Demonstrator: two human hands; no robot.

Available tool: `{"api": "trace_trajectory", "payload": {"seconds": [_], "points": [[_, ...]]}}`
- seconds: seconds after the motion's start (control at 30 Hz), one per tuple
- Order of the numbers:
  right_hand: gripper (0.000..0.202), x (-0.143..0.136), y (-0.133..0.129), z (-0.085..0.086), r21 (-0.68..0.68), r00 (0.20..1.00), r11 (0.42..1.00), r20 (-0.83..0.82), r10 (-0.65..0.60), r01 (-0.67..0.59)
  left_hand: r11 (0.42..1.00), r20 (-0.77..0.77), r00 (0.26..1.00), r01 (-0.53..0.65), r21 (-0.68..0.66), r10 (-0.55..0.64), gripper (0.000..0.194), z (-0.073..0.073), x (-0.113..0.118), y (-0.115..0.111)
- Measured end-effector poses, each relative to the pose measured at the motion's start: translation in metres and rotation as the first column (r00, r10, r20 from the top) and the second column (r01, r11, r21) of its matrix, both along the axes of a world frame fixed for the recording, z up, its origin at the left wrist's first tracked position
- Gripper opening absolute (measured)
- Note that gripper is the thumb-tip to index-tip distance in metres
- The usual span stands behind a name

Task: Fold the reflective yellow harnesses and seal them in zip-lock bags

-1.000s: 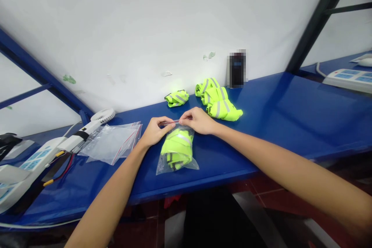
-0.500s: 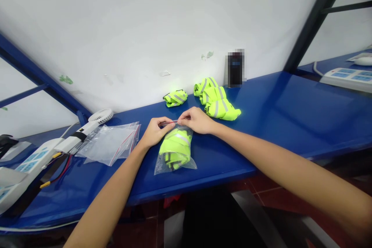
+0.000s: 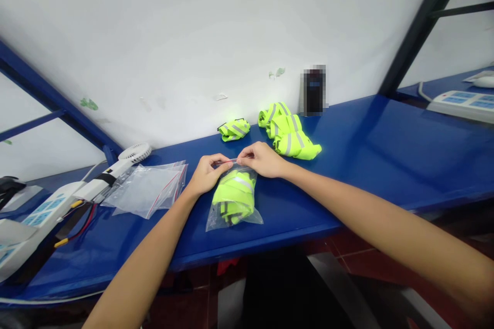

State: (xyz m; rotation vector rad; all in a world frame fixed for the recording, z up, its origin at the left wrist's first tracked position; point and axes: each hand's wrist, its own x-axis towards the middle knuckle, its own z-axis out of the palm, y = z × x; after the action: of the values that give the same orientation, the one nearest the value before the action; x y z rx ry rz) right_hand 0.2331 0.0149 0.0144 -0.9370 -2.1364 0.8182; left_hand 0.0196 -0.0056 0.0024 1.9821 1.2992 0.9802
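A clear zip-lock bag (image 3: 252, 216) lies on the blue table, its mouth pointing away from me. Inside it is a folded fluorescent yellow reflective vest (image 3: 235, 195) with grey stripes. My left hand (image 3: 209, 172) pinches the red-lined top edge of the bag between thumb and fingers. Close beside it, my right hand (image 3: 260, 159) pinches the same edge a little further right. Behind my hands sit a small rolled yellow bundle (image 3: 234, 129) and, to its right, several more rolled yellow bundles (image 3: 291, 133) with grey stripes.
Left of my hands lies a stack of clear zip-lock bags (image 3: 146, 190). Beside them are a white handheld fan (image 3: 135, 152), a power strip (image 3: 42, 218) and yellow-ended wires (image 3: 77, 231). A blurred dark object (image 3: 313, 91) stands against the wall. Blue table surface (image 3: 366, 154) extends right.
Almost nothing differs. Both hands keep their pinch on the bag's top edge, and the whole view has shifted very slightly.
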Motion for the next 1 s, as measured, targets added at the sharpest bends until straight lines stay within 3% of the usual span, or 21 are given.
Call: {"api": "trace_trajectory", "payload": {"seconds": [0.77,0.9,1.0], "points": [[0.02,-0.0021,-0.0053,0.0016,0.062,0.999,0.998,0.052,0.009,-0.012,0.999,0.014,0.999,0.035,-0.005,-0.035,0.03,0.0005,0.0053,-0.0002],[0.02,-0.0039,-0.0062,0.0021,0.049,1.0,0.999,0.021,-0.011,0.01,1.0,-0.016,1.0,0.024,0.018,-0.024,0.028,0.0016,0.0049,0.0002],[0.021,-0.0041,-0.0023,-0.0003,-0.061,0.999,0.998,-0.047,-0.002,-0.001,1.0,-0.03,0.999,0.018,0.025,-0.018,0.027,0.0018,0.0047,0.0002]]}}
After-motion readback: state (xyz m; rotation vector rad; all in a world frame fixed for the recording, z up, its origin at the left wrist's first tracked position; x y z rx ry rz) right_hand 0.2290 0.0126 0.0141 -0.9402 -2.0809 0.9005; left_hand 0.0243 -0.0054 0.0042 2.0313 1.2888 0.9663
